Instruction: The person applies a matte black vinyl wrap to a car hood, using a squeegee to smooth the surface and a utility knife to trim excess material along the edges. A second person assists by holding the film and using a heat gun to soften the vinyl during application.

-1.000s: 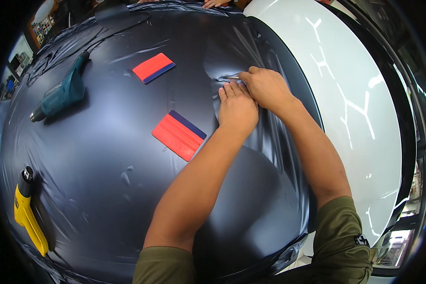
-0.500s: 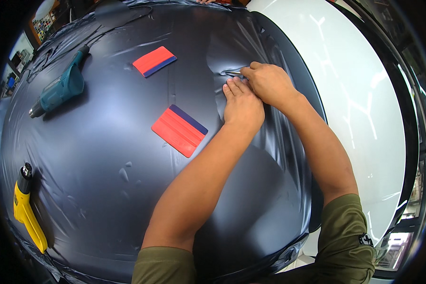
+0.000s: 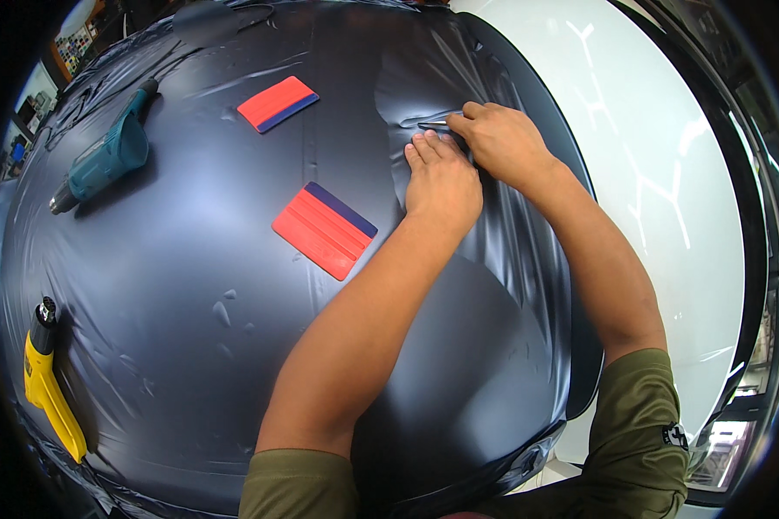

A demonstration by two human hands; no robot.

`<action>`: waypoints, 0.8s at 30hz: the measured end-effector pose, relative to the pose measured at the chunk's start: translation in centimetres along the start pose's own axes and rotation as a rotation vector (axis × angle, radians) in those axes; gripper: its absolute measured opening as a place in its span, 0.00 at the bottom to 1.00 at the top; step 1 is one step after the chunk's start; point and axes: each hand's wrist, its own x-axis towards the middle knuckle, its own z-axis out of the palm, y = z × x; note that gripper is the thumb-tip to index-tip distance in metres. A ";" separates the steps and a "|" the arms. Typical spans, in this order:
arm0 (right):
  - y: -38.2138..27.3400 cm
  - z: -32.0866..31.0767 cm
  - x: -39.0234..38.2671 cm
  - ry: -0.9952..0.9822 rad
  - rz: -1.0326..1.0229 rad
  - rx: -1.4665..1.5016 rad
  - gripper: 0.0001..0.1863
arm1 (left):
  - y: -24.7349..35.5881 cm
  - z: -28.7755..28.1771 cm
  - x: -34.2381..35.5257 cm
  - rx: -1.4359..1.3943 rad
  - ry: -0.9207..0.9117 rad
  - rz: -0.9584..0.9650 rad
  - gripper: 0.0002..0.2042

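Head: squeegees (image 3: 325, 232), heat guns (image 3: 111, 164), perhaps blade (image 3: 434, 125)

The near squeegee (image 3: 325, 232) is coral red with a navy edge band. Beneath it, the film (image 3: 182, 363) is satin blue-black, paler along creases. Beyond the near squeegee, the far squeegee (image 3: 275, 105) is likewise red and navy. To the near squeegee's left are a teal heat gun (image 3: 112, 163) and a black-nozzled yellow heat gun (image 3: 52, 391); to its right, a silvery tool (image 3: 435, 125) and a white panel (image 3: 697, 242) with branching bright streaks.
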 end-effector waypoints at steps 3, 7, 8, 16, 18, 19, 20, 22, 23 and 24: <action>0.6 0.1 -0.2 0.013 -0.022 -0.036 0.06 | 0.0 -0.3 -0.1 -0.028 -0.010 0.000 0.31; 1.3 -0.4 -0.2 0.023 -0.060 -0.083 0.06 | -0.1 -0.6 -0.1 -0.019 -0.008 -0.010 0.31; 1.5 -0.4 -0.2 0.023 -0.067 -0.100 0.06 | -0.1 -0.6 -0.1 -0.027 0.004 -0.012 0.31; 2.7 -0.7 -0.5 -0.010 -0.102 -0.178 0.12 | 0.0 -0.6 -0.1 -0.017 -0.022 -0.010 0.31; 2.8 -0.8 -0.6 -0.020 -0.099 -0.190 0.12 | 0.0 -0.8 -0.1 -0.024 -0.032 -0.012 0.31; 2.9 -0.9 -0.7 -0.023 -0.094 -0.198 0.12 | 0.0 -0.8 -0.1 -0.030 -0.036 -0.013 0.31; 3.0 -1.0 -0.7 -0.026 -0.089 -0.208 0.12 | 0.0 -0.9 -0.1 -0.035 -0.038 -0.014 0.31; 3.2 -1.2 -0.7 -0.035 -0.094 -0.226 0.13 | -0.1 -0.9 -0.1 -0.042 -0.039 -0.019 0.31; 3.4 -1.3 -0.7 -0.039 -0.095 -0.235 0.13 | 0.0 -0.8 -0.1 -0.043 -0.037 -0.021 0.31; 3.5 -1.3 -0.7 -0.040 -0.096 -0.239 0.13 | 0.0 -0.8 -0.1 -0.043 -0.035 -0.024 0.31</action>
